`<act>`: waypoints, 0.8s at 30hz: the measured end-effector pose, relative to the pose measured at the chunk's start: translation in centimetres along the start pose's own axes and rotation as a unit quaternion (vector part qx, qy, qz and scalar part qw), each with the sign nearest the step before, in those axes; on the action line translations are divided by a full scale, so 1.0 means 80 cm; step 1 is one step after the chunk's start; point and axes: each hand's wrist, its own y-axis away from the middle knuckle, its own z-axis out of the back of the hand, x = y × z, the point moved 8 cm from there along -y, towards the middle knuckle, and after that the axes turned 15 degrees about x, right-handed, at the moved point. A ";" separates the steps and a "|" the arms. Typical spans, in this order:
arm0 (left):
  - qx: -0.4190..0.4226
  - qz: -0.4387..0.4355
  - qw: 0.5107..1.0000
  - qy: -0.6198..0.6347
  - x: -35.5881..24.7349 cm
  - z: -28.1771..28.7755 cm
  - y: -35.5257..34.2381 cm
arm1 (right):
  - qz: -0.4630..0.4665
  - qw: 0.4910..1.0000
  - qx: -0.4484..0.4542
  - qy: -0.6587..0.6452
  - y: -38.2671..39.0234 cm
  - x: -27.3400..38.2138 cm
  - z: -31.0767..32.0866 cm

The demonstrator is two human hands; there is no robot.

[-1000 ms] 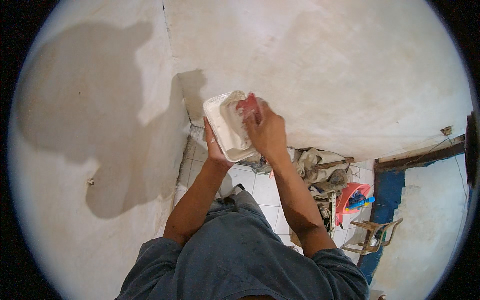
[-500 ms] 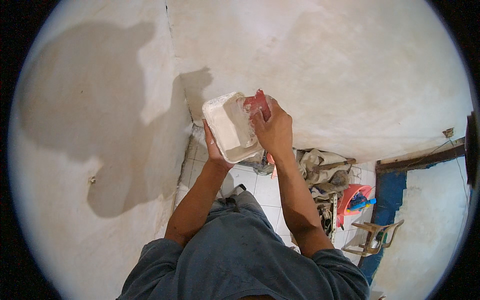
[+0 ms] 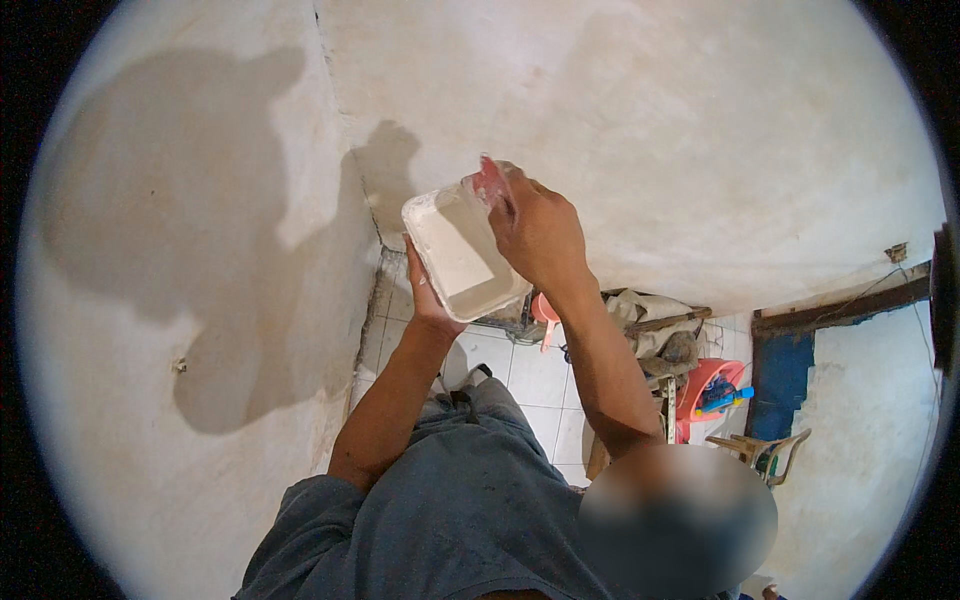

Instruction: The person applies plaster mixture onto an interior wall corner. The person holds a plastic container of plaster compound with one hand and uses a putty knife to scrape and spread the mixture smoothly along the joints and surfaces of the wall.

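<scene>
Both of my hands are up at the white tray (image 3: 462, 250), which sits in front of the wall corner (image 3: 345, 150), tilted so its pale, wet inside faces me. My left hand (image 3: 425, 295) cups the tray from underneath, fingers curled around its lower edge. My right hand (image 3: 535, 235) is closed around a red-handled tool (image 3: 490, 182) at the tray's upper right rim; its blade is hidden behind my fingers, so I cannot tell whether it touches the paste. Below the tray lies the white tiled floor (image 3: 520, 375). To the tray's lower right, well apart, stands a red bucket (image 3: 705, 385) beside a heap of rags (image 3: 655, 325), with a wooden stool (image 3: 755, 450) farther on.
</scene>
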 end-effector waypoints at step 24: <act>0.008 -0.108 0.993 -0.044 -0.036 -0.047 -0.003 | 0.028 0.996 0.078 0.015 -0.022 -0.002 -0.021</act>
